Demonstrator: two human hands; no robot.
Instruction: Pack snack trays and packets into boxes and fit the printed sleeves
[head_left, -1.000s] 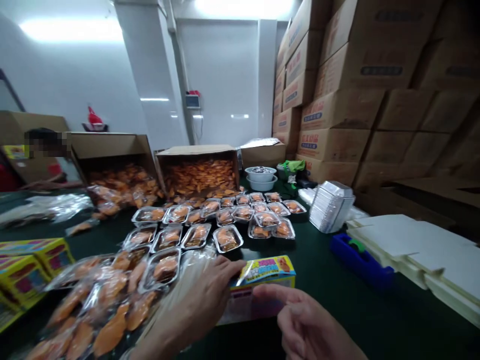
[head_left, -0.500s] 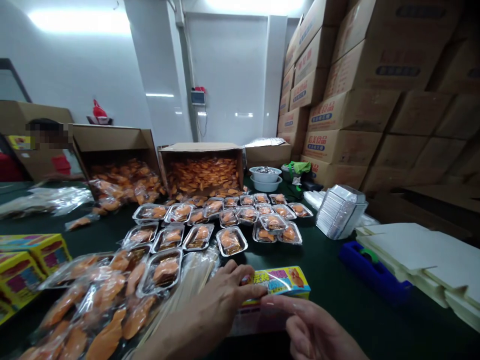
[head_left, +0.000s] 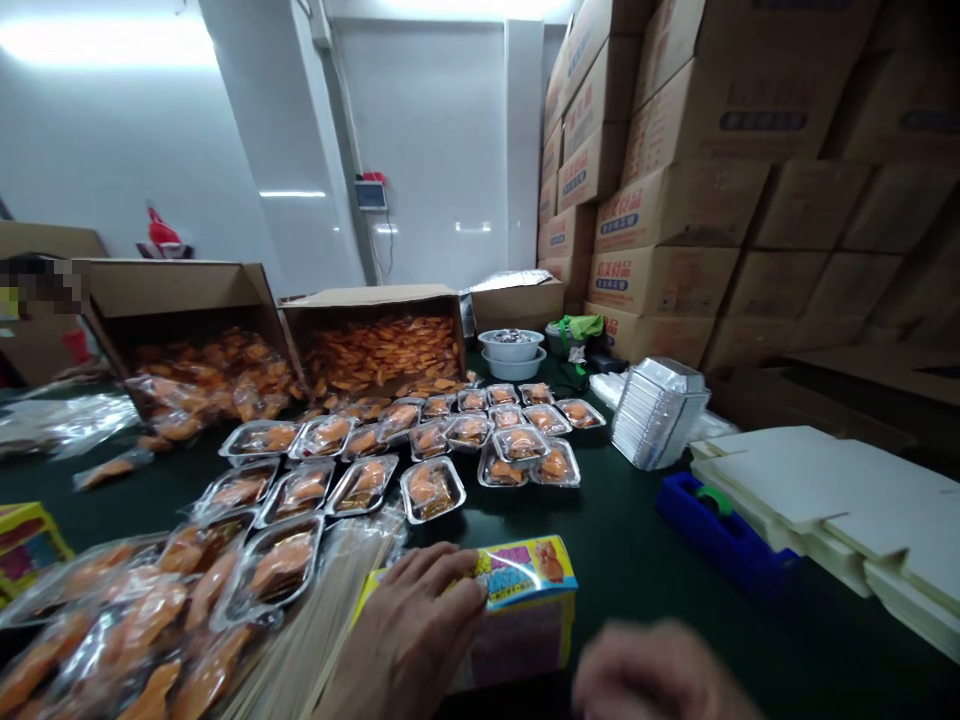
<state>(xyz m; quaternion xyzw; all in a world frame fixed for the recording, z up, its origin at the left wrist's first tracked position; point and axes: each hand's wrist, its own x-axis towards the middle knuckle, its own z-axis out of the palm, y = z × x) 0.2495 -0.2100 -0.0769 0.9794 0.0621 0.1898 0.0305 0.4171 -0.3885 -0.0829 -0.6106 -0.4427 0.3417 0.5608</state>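
Observation:
My left hand (head_left: 409,630) lies flat on top of a small colourful printed carton (head_left: 525,600) on the dark green table (head_left: 630,540), fingers stretched out over its lid. My right hand (head_left: 652,675) sits low at the bottom edge just right of the carton, blurred by motion, and its fingers cannot be made out. Several foil trays of orange food (head_left: 431,488) stand in rows beyond the carton. Clear-wrapped orange pieces (head_left: 142,620) and a bundle of thin sticks (head_left: 330,610) lie to the left.
Two open cardboard boxes of orange pieces (head_left: 382,345) lie tipped at the back. A stack of empty foil trays (head_left: 656,410), a blue tape dispenser (head_left: 720,530) and flat white cardboard sheets (head_left: 825,490) sit on the right. Stacked brown cartons (head_left: 712,170) fill the right wall. Another person is at far left.
My right hand has come off the carton's front and dropped toward the bottom edge. My left hand stays pressed on the lid. The view has shifted a little to the right.

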